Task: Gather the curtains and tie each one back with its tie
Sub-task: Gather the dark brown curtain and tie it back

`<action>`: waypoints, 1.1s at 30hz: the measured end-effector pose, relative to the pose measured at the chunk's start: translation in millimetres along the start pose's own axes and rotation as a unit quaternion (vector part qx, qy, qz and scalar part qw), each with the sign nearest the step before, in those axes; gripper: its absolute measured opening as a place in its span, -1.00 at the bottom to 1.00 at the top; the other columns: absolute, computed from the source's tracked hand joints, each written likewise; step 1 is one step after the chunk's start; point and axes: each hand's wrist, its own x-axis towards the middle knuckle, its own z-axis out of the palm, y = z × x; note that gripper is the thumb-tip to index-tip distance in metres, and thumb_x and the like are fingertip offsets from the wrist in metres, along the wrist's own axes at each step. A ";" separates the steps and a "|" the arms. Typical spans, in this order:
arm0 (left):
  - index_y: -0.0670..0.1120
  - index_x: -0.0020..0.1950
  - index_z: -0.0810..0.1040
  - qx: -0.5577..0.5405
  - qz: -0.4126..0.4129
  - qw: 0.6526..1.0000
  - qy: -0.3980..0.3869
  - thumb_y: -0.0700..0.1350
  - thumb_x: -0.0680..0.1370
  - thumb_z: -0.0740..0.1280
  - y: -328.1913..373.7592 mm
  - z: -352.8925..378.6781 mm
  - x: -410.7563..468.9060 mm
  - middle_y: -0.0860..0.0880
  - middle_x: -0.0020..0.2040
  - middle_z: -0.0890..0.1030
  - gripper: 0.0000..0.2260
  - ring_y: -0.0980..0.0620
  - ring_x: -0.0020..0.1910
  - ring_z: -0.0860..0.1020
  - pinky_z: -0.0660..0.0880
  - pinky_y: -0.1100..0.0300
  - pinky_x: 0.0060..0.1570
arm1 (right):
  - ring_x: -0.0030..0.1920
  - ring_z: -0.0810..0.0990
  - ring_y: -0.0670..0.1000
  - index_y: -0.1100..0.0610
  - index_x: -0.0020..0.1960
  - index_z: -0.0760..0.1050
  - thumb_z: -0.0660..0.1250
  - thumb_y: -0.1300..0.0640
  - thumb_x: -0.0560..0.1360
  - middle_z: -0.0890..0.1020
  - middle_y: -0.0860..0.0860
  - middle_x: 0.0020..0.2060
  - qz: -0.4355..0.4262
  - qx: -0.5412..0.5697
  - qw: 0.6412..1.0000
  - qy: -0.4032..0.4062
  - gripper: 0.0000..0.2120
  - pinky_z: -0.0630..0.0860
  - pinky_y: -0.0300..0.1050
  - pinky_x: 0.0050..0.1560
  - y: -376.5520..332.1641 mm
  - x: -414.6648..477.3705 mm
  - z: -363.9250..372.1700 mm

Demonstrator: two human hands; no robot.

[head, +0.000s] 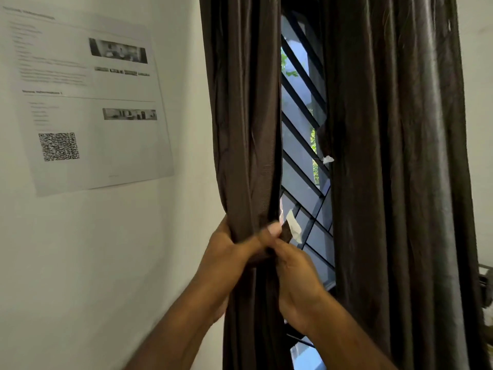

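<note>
A: Gripping gathered left curtain (245,129) with left hand (229,249), thumb pressed across front. Pinching dark tie (286,233), white tag (293,227) at its end, with right hand (296,276) just beside, at window's (298,169) left edge.

B: Noted. Keep bundle squeezed tight; draw tie snug round every fold before fastening. Not yet tied: right curtain (400,156), hanging loose at window's right edge.

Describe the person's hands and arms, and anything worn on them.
Left hand and right hand are bare: no gloves, rings or watch in view. Left forearm and right forearm show no sleeves.
</note>
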 end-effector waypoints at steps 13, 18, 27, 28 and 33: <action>-0.08 -0.03 0.68 -0.020 -0.003 0.981 0.191 -0.22 0.42 0.52 -7.8 -11.1 22.6 -0.04 -0.18 0.74 -0.85 -0.05 -0.17 0.72 0.64 0.09 -0.10 | -0.19 0.62 0.01 0.16 -0.01 0.58 0.53 0.19 0.35 0.74 0.06 -0.14 -0.207 -0.075 0.956 0.195 -0.76 0.56 -0.16 -0.21 20.2 -2.9 -21.0; -0.18 0.06 0.65 -0.057 0.003 0.992 0.111 -0.08 0.27 0.55 -6.6 -16.7 20.7 -0.10 -0.10 0.74 -0.60 0.00 -0.17 0.72 0.61 0.21 -0.22 | -0.21 0.70 -0.01 0.14 -0.03 0.62 0.48 0.24 0.38 0.74 0.05 -0.14 -0.239 -0.118 0.953 0.146 -0.83 0.61 -0.23 -0.23 10.5 0.8 -29.6; -0.27 -0.15 0.69 -0.032 0.003 0.998 0.053 -0.43 0.34 0.43 -5.3 -30.0 20.3 -0.19 -0.14 0.73 -0.85 -0.09 -0.24 0.67 0.65 0.14 -0.20 | -0.10 0.72 0.13 0.09 0.11 0.63 0.49 0.13 0.34 0.71 0.11 -0.09 -0.235 -0.194 0.949 0.078 -0.66 0.68 -0.08 0.01 8.4 1.5 -30.8; -0.27 -0.16 0.69 -0.030 -0.001 0.998 0.057 -0.45 0.36 0.40 -6.0 -31.4 21.4 -0.18 -0.16 0.72 -0.85 -0.09 -0.26 0.66 0.64 0.14 -0.22 | -0.09 0.71 0.16 0.07 0.12 0.63 0.50 0.13 0.31 0.70 0.11 -0.09 -0.233 -0.195 0.951 0.065 -0.62 0.68 -0.05 0.03 8.8 1.4 -30.7; -0.32 0.00 0.63 -0.010 0.002 0.995 0.095 -0.48 0.43 0.28 -11.4 -35.5 27.8 -0.14 -0.17 0.71 -0.78 -0.16 -0.24 0.61 0.62 0.02 -0.17 | -0.11 0.67 0.11 -0.12 0.19 0.63 0.51 0.17 0.37 0.63 0.04 -0.08 -0.231 -0.248 0.941 -0.009 -0.57 0.67 -0.02 0.01 9.1 1.4 -33.6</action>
